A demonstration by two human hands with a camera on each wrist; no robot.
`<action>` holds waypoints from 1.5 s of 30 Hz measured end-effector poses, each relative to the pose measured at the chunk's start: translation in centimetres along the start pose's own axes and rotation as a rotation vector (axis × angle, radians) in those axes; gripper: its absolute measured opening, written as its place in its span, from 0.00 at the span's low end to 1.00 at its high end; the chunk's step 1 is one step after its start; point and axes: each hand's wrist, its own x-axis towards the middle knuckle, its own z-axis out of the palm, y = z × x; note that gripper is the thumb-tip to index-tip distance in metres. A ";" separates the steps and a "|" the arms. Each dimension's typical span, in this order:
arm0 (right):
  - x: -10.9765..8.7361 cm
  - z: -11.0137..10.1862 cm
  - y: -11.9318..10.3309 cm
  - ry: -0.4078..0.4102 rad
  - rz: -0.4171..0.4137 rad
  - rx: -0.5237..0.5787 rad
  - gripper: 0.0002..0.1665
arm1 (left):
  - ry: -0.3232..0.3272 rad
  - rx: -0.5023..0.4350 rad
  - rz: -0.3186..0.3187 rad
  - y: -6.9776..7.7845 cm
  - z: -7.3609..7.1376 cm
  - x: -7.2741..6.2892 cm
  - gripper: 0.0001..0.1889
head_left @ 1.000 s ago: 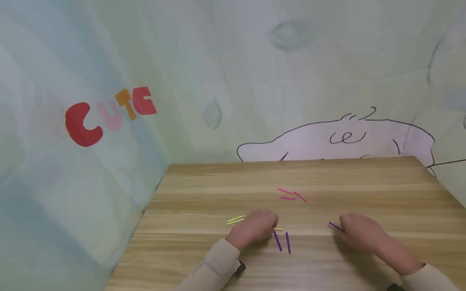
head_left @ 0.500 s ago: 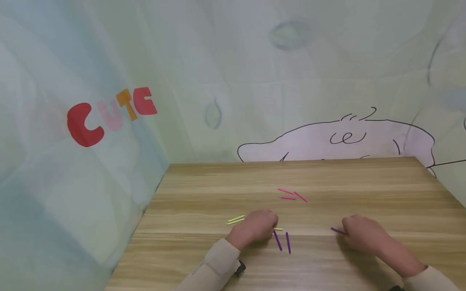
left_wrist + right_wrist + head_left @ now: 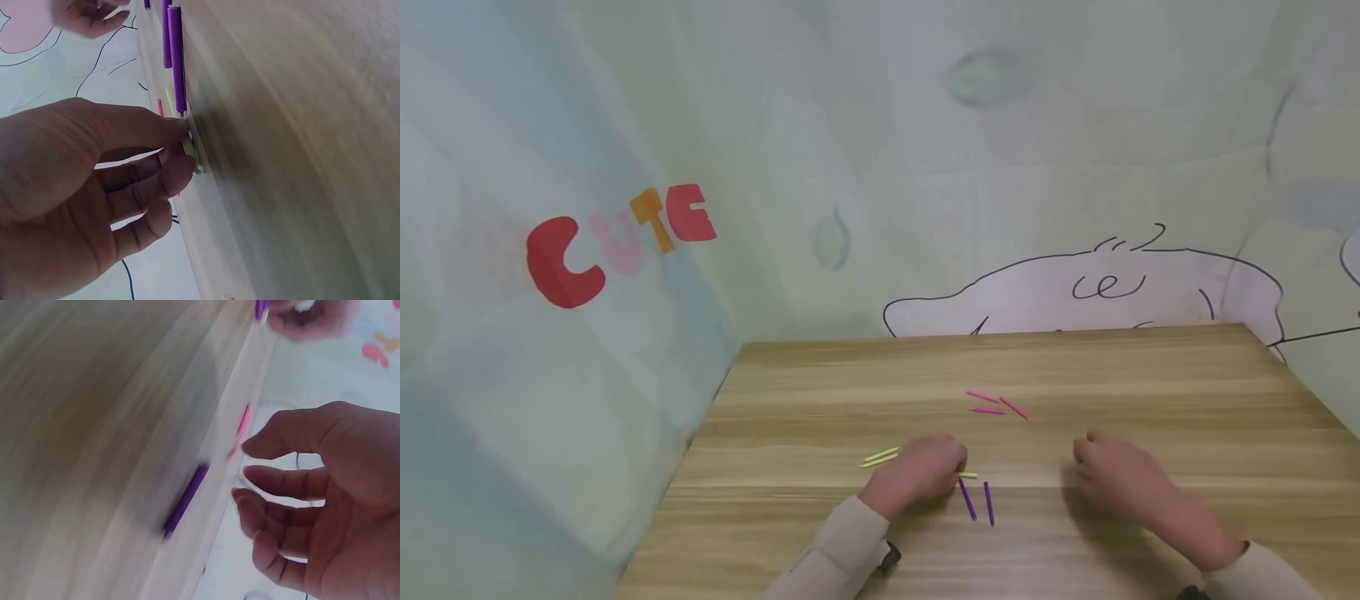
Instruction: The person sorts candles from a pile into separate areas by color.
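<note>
In the head view my left hand is low over the table, thumb and fingertips pinching a thin yellow stick. The left wrist view shows that yellow stick between the thumb and fingers, close to the table surface. Two purple sticks lie just right of this hand. My right hand hovers at the right with loosely bent fingers and nothing between them. Beneath it in the right wrist view, apart from the fingertips, a purple stick lies on the table. From the head camera the hand hides that stick.
Two more yellow sticks lie left of my left hand. Farther back on the wooden table are three pink sticks. A patterned cloth with a cartoon drawing hangs behind the table and along its left side.
My right hand has let go of the purple stick and lifted slightly, moving a little left with its fingers parted. The left hand keeps its pinch on the yellow stick.
</note>
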 end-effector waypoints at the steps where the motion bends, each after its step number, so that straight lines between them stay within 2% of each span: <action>1: 0.3 0.0 -0.6 0.014 -0.016 0.012 0.09 | 0.001 0.004 0.001 0.0 0.1 0.1 0.12; 2: 0.6 0.1 -1.2 0.024 -0.032 0.026 0.08 | 0.003 0.010 0.001 0.0 0.1 0.1 0.12; 3: 1.0 0.0 -2.0 0.026 0.007 0.097 0.08 | 0.002 0.005 0.002 0.0 0.2 0.1 0.12; 5: 1.7 0.1 -3.4 0.014 -0.005 0.122 0.09 | 0.006 -0.002 0.005 0.0 0.3 0.2 0.12; 9: 2.9 0.4 -6.1 -0.057 -0.010 0.193 0.10 | 0.014 -0.007 0.010 0.2 0.4 0.2 0.13; 12: 3.5 1.0 -7.5 -0.074 -0.042 0.236 0.10 | 0.026 0.009 0.016 0.2 0.4 0.2 0.14; 14: 3.7 1.6 -8.1 -0.058 -0.090 0.256 0.10 | 0.030 0.019 0.020 0.2 0.4 0.3 0.15; 17: 3.9 2.1 -8.5 -0.035 -0.148 0.266 0.11 | 0.034 0.029 0.026 0.2 0.3 0.3 0.15; 20: 4.0 2.3 -8.6 -0.032 -0.159 0.276 0.11 | 0.031 0.022 0.026 0.1 0.2 0.3 0.14; 30: 4.4 1.6 -9.0 -0.074 -0.077 0.246 0.08 | 0.030 0.012 0.017 0.0 -0.2 0.2 0.13; 37: 4.7 1.6 -9.3 -0.057 -0.017 0.206 0.09 | 0.019 -0.010 0.005 0.1 0.0 0.0 0.12; 45: 5.1 1.9 -9.3 -0.060 0.022 0.218 0.09 | 0.031 -0.006 0.007 0.0 0.1 -0.1 0.13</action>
